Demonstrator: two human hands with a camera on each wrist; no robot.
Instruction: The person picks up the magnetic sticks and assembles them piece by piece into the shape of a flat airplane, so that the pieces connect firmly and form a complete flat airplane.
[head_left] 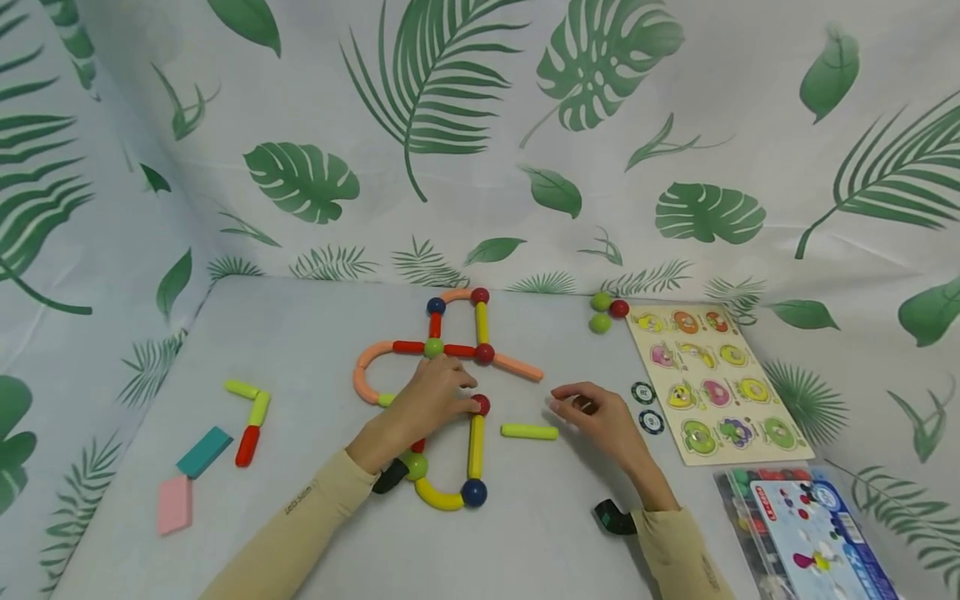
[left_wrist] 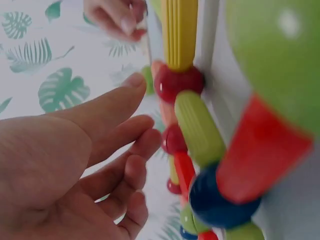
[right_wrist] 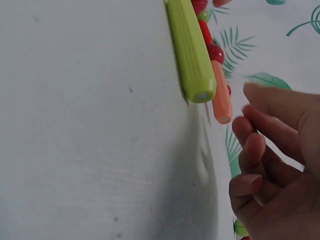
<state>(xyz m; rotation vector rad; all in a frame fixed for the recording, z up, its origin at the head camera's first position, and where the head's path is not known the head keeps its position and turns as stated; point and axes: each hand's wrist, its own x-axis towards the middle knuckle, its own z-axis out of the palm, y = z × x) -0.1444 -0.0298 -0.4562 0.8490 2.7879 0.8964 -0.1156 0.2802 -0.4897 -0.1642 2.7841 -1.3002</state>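
Note:
On the table lies a connected figure of magnetic rods and balls. My left hand hovers over its middle, fingertips near a red ball that joins a yellow rod. In the left wrist view those fingers are loosely bent, with a gap between them and the red ball, and hold nothing. A blue ball and a short green rod are mostly hidden by the hand in the head view. To the right, my right hand hangs loosely curled and holds nothing, beside a loose green rod.
An orange rod sticks out of the figure. At left lie joined rods, a teal block and a pink block. Two round chips, a fruit puzzle board, loose balls and a box stand right.

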